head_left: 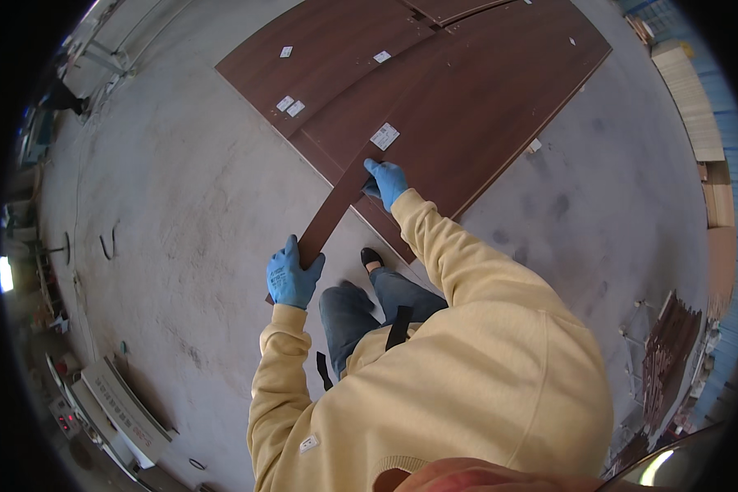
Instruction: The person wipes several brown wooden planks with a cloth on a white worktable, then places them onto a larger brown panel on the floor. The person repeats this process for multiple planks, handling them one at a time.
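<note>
I hold a long, narrow dark brown board strip (330, 215) slantwise in front of me, its far part over a stack of brown panels (484, 90). Around its near end, my left hand (293, 276), in a blue glove, is closed, with the thumb on the upper face. My right hand (387, 182), also blue-gloved, grips the strip farther along by its right edge, above the stack's near edge. A white label (384, 136) lies just beyond the right hand; whether it is on the strip or the panel below, I cannot tell.
More white labels (289, 106) dot the panels. Grey floor (180, 205) surrounds the stack. A pale machine (123, 410) stands at the lower left. At the right are a pile of brown strips (671, 353) and light boards (689, 102) along the blue wall.
</note>
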Available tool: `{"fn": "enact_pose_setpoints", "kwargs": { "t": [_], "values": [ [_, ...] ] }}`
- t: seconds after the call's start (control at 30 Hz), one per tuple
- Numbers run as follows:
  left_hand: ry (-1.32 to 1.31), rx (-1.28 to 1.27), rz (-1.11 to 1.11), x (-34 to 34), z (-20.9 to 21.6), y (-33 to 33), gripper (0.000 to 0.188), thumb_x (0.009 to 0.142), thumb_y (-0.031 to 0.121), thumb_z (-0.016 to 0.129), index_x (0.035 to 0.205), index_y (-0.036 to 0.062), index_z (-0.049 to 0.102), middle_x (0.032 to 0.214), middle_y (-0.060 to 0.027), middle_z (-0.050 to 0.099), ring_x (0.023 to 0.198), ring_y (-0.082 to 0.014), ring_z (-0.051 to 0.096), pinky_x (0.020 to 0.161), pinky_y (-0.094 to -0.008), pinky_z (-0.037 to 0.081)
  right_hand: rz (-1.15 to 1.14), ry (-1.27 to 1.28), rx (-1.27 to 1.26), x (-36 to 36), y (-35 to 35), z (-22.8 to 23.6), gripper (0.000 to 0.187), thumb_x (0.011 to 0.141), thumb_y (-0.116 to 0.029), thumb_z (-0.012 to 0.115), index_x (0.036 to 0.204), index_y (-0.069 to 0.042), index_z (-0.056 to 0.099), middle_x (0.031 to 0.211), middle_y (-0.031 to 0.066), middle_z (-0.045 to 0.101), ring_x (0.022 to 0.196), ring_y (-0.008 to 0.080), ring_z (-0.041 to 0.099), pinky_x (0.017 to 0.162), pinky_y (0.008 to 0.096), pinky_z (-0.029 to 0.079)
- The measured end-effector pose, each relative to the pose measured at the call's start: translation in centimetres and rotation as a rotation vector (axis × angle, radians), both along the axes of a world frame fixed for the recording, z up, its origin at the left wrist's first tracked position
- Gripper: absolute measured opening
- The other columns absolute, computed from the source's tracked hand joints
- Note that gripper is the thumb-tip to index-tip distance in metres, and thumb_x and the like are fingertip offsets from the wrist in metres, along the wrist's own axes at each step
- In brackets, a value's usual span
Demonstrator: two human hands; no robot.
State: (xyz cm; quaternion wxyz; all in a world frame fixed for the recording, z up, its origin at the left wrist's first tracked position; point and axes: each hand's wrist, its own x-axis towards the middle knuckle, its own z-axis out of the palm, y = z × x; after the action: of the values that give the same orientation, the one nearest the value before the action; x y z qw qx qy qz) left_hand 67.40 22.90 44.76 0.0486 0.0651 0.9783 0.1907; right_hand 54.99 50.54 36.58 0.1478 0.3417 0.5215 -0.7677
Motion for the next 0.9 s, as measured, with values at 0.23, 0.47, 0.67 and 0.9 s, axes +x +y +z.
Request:
{"fn": "enact_pose_setpoints", "kwargs": {
  "t": [0.23, 0.47, 0.67, 0.9],
  "values": [
    [-0.175, 0.016, -0.132, -19.9, -7.7, -4.2, 0.075, 0.084, 0.047, 0.080, 0.137, -0.0009, 0.059, 0.105, -0.0230, 0.073, 0.098, -0.0439, 0.067, 0.085, -0.0518, 0.053, -0.144, -0.091, 0.154, -15.6, -3.3, -8.5, 0.018, 0.100, -0.028, 0.071, 0.099, -0.009, 0.069, 0.087, 0.0064, 0.074, 0.068, 0.0196, 0.071, 0.061, 0.0347, 0.060],
    [-0.287, 0.047, -0.209, -28.8, -14.0, -4.9, 0.069, 0.085, 0.048, 0.076, 0.131, -0.0007, 0.060, 0.103, -0.0245, 0.074, 0.099, -0.0448, 0.068, 0.087, -0.0526, 0.054, -0.307, -0.163, 0.228, -20.4, -4.6, -14.3, 0.016, 0.102, -0.022, 0.067, 0.110, -0.008, 0.068, 0.092, 0.0068, 0.075, 0.075, 0.0208, 0.074, 0.067, 0.0383, 0.060],
    [-0.297, 0.064, -0.201, -38.7, -22.2, -2.0, 0.071, 0.086, 0.049, 0.076, 0.133, -0.0024, 0.059, 0.106, -0.0247, 0.073, 0.101, -0.0443, 0.068, 0.088, -0.0524, 0.054, -0.354, -0.148, 0.238, -26.0, -4.9, -17.7, 0.032, 0.104, -0.020, 0.065, 0.132, -0.004, 0.063, 0.103, 0.0098, 0.076, 0.079, 0.0207, 0.074, 0.067, 0.0346, 0.057],
    [-0.289, 0.025, -0.172, -41.2, -27.1, 0.4, 0.076, 0.087, 0.050, 0.077, 0.139, -0.0009, 0.056, 0.114, -0.0241, 0.072, 0.105, -0.0424, 0.067, 0.092, -0.0506, 0.054, -0.279, -0.230, 0.251, -23.4, -4.2, -20.9, 0.038, 0.108, -0.023, 0.057, 0.141, -0.003, 0.060, 0.119, 0.0155, 0.077, 0.094, 0.0237, 0.076, 0.077, 0.0355, 0.058]
  ]
}}
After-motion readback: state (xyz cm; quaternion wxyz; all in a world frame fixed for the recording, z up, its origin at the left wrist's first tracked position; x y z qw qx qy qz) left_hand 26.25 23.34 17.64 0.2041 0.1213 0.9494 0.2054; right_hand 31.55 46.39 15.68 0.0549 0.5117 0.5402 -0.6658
